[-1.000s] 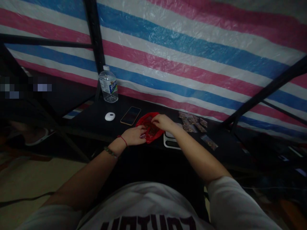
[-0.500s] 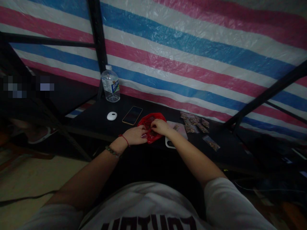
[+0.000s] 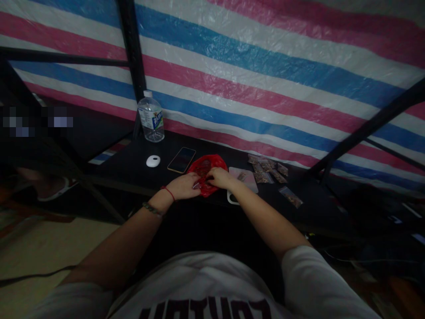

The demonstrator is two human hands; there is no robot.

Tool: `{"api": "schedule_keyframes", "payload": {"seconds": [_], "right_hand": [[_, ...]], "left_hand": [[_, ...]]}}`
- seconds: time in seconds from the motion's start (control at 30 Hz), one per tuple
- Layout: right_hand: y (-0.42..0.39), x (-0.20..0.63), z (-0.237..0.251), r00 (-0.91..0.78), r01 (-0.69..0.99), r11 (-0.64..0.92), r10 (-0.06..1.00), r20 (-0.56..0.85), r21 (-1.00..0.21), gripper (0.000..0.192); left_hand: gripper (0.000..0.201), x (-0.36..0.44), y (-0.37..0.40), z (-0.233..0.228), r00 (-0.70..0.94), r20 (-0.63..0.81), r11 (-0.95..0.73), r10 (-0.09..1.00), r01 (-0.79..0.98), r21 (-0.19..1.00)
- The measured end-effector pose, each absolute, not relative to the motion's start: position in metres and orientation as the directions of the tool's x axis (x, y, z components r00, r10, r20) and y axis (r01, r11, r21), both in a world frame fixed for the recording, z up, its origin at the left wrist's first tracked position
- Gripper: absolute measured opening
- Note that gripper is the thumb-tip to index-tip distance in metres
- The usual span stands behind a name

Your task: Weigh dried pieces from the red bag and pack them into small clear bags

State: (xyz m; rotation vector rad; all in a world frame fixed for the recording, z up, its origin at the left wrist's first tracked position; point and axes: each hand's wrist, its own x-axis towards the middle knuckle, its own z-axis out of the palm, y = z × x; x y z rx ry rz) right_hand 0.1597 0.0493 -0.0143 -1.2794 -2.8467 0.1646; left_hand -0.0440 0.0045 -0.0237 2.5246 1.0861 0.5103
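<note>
Both hands curled, fingers pinching at red bag (image 3: 206, 170) on tabletop (image 3: 133, 166): left hand (image 3: 184, 187) on near edge, right hand (image 3: 219, 177) now closer in, meeting left.

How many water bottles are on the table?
1. The water bottle stands upright at the table's far left corner, against the striped tarp, behind the small white device and the phone.

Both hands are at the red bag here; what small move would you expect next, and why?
Probably the right hand lifts a pinch out of the red bag toward the small packet that the left hand seems to hold at the bag's near edge. Both hands meet there, and filled packets already lie to the right.
</note>
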Motion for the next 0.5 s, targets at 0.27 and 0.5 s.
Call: {"api": "schedule_keyframes", "payload": {"seconds": [0.27, 0.5], "right_hand": [[0.05, 0.146, -0.012, -0.613, 0.79, 0.606, 0.787, -0.079, -0.097, 0.022], [0.048, 0.159, -0.01, -0.607, 0.793, 0.597, 0.791, -0.077, -0.119, 0.021]], "left_hand": [[0.027, -0.044, 0.002, -0.018, 0.672, 0.185, -0.667, 0.717, 0.586, 0.46], [0.028, -0.045, 0.002, -0.016, 0.655, 0.19, -0.65, 0.732, 0.586, 0.484]]}}
